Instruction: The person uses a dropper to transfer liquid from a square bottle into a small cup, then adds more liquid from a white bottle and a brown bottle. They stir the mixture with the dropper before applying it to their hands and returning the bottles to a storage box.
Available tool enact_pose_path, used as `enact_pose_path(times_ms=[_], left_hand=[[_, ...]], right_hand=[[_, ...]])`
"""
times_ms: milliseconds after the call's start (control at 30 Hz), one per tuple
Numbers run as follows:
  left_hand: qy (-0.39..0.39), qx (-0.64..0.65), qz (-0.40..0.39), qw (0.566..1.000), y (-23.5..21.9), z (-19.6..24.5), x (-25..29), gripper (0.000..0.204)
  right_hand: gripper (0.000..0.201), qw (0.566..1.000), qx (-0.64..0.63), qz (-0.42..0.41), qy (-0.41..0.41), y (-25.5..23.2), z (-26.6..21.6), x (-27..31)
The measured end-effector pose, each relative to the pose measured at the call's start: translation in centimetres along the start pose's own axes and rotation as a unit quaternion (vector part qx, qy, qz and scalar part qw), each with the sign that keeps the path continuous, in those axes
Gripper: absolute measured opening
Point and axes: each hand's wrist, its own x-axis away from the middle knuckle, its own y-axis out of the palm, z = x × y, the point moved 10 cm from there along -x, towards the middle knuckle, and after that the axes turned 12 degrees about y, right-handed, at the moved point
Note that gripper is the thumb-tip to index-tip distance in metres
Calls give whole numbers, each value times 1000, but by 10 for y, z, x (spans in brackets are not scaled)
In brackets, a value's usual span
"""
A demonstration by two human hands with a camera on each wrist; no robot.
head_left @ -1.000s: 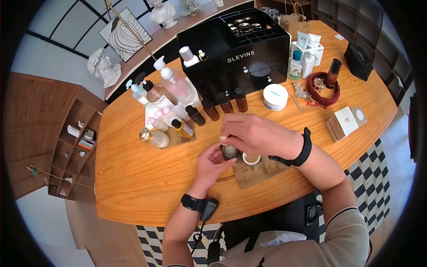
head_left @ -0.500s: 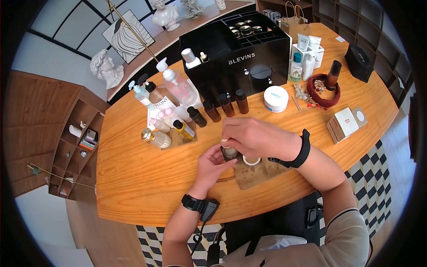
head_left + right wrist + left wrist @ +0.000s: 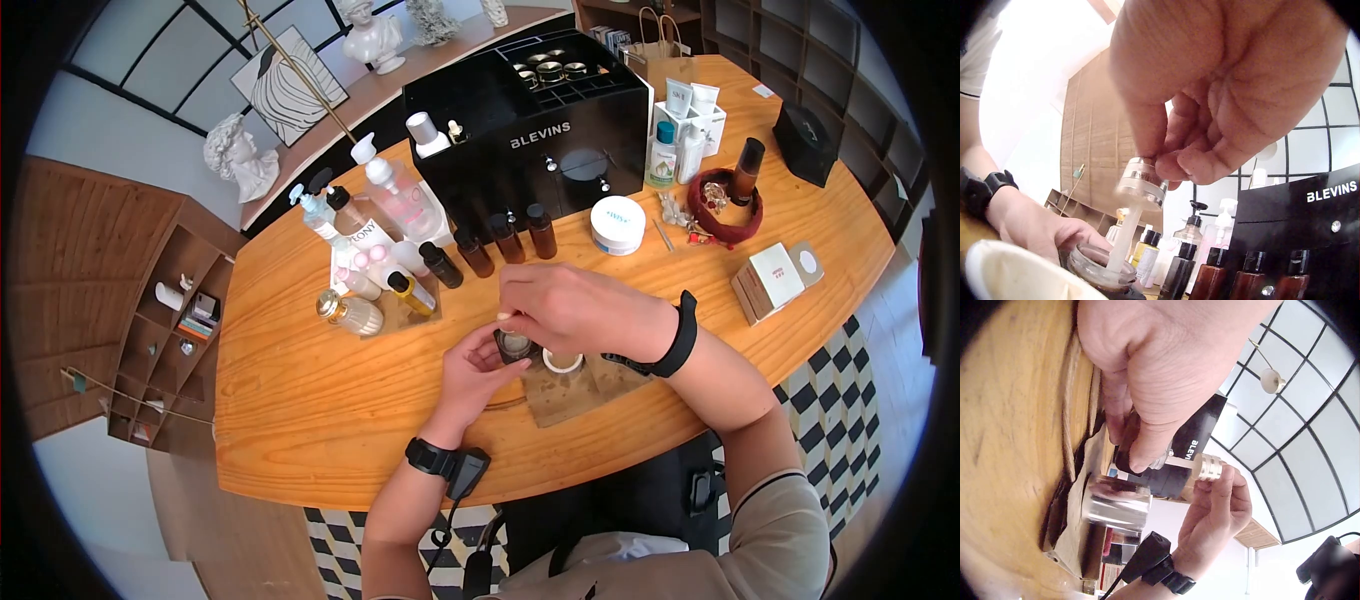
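Note:
My left hand (image 3: 472, 370) holds a small dark glass jar (image 3: 514, 346), thumb and fingers round its sides. Between thumb and fingertips, my right hand (image 3: 575, 308) pinches a short, ringed metallic cap (image 3: 1141, 181) above it. From the cap a pale straight stick (image 3: 1124, 237) slants down into the jar's round mouth, seen in the right wrist view. Just right of the jar sits a cup-shaped piece (image 3: 562, 362) with a cream rim; its side looks shiny silver in the left wrist view. The right hand hides most of the cap from the head camera.
Beneath the hands lies a brown sheet (image 3: 585, 395). Several small dark bottles (image 3: 508, 238) line the front of a black BLEVINS case (image 3: 540, 130). Pump bottles (image 3: 400, 200) stand left, a white round tub (image 3: 618, 225) and a small box (image 3: 775, 282) right.
Both hands keep their hold on the jar and the cap with its stick. Only a slight shift of the head view shows.

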Motion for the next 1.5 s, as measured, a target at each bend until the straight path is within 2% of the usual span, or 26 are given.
enact_pose_path(times_ms=[167, 667, 733, 1100, 1200, 1267, 1500], left_hand=[[-5, -3, 0, 1000, 0, 0, 0, 47], [13, 13, 6, 1000, -4, -6, 0, 55], [-9, -2, 5, 1000, -5, -9, 1, 48], [-8, 5, -1, 1000, -1, -4, 0, 46], [-9, 2, -1, 1000, 0, -3, 1, 47], [-8, 1, -1, 1000, 0, -2, 1, 48], [-11, 10, 2, 1000, -2, -5, 0, 50]], right_hand=[[17, 1000, -2, 9, 0, -3, -2, 0], [17, 997, -53, 48, -26, -15, -12, 2], [17, 997, -49, 50, -29, -15, -13, 2], [19, 996, -42, 60, -49, -16, -16, 3], [18, 997, -36, 55, -50, -15, -16, 3], [10, 994, -22, 78, -69, -16, -16, 4], [11, 997, -17, 54, -53, -6, -12, 2]])
